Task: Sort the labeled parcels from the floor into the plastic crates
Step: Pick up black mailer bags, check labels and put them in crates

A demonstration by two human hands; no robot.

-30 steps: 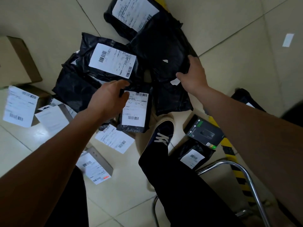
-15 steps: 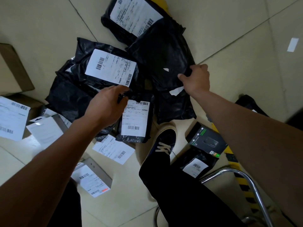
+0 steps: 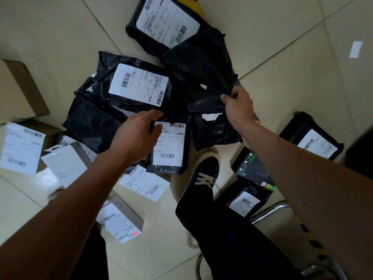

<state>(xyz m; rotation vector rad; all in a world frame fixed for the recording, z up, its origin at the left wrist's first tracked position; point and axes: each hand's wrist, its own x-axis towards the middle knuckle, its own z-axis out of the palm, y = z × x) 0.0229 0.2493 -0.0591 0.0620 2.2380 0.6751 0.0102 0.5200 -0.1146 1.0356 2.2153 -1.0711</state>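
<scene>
parcels (image 3: 201,73): glossy black plastic | labels (image 3: 139,84): matt paper | floor (image 3: 50,27): smooth tile

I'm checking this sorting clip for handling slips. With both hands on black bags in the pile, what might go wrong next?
1. The right hand pinches only the edge of the label-less black bag; thin film may tear or slide from that grip.
2. That bag overlaps the top labeled bag, which may drag along.
3. The left hand covers part of the small bag's label, so it may be misread.
</scene>
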